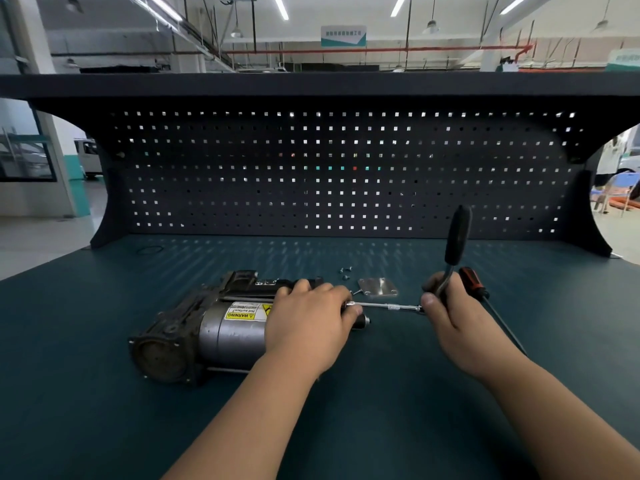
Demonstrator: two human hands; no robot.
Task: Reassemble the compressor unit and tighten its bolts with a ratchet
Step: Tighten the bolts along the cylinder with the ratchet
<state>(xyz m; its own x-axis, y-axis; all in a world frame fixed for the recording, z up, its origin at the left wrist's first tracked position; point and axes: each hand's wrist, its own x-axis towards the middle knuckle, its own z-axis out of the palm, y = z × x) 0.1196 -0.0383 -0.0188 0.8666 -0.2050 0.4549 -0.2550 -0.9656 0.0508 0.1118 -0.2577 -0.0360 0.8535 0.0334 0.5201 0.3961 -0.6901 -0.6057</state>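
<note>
The compressor unit [211, 330] lies on its side on the green bench, a grey motor cylinder with a yellow warning label and a dark, dirty housing at its left end. My left hand [308, 323] rests over the cylinder's right end, fingers curled round it and the tip of the ratchet's extension bar [388, 306]. My right hand [450, 313] grips the ratchet [457, 237] near its head, and the black handle points up and away. The bar runs level between my two hands.
A small square metal plate [377, 286] and a few loose bolts [345, 270] lie just behind the bar. A screwdriver with an orange and black handle [474, 284] lies under my right hand. A black O-ring [149, 250] sits far left. The pegboard wall [346, 174] closes the back.
</note>
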